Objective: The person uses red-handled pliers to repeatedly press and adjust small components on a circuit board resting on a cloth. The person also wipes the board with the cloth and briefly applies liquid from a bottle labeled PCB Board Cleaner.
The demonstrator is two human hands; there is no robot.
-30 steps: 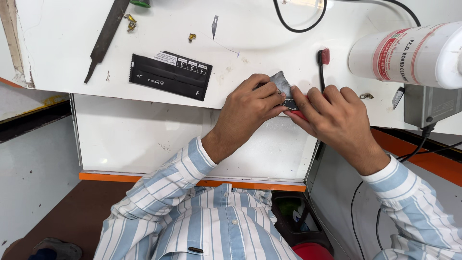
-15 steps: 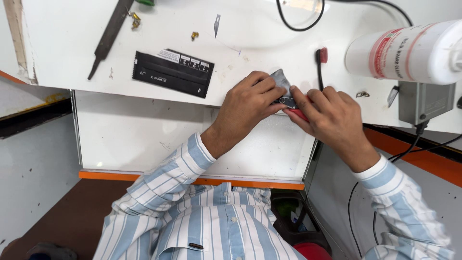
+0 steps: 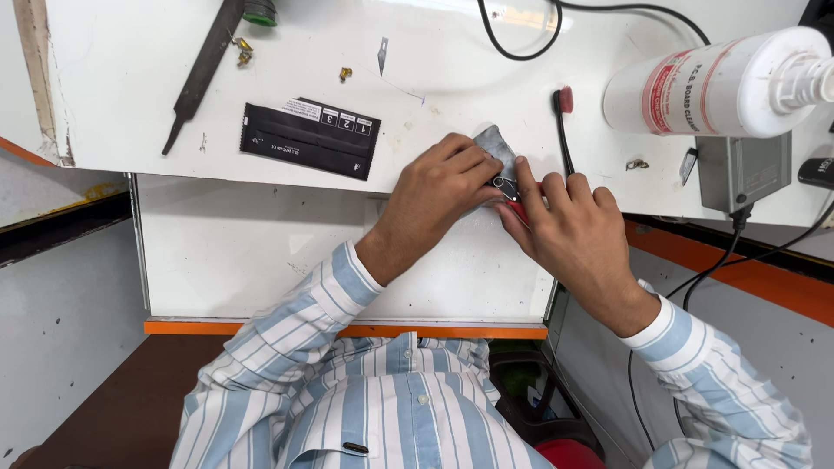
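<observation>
At the near edge of the white table [image 3: 217,78], the left hand [image 3: 434,195] pinches a small grey part [image 3: 495,143] while the right hand [image 3: 573,230] grips a red-handled tool [image 3: 519,211] against it. A black packet [image 3: 310,137] lies to the left, a brush [image 3: 563,122] just beyond the hands, and a white bottle [image 3: 704,82] far right

glossy white table [image 3: 261,252], matt black sachet [image 3: 308,137]

Most of the small grey part [image 3: 495,143] is covered by my left hand [image 3: 439,195]; its shape I can't tell. Red-handled tool [image 3: 519,211] mostly buried under right hand [image 3: 578,230]. White bottle [image 3: 712,82] cut off at right edge. Brass bits [image 3: 346,74] too small to identify.
</observation>
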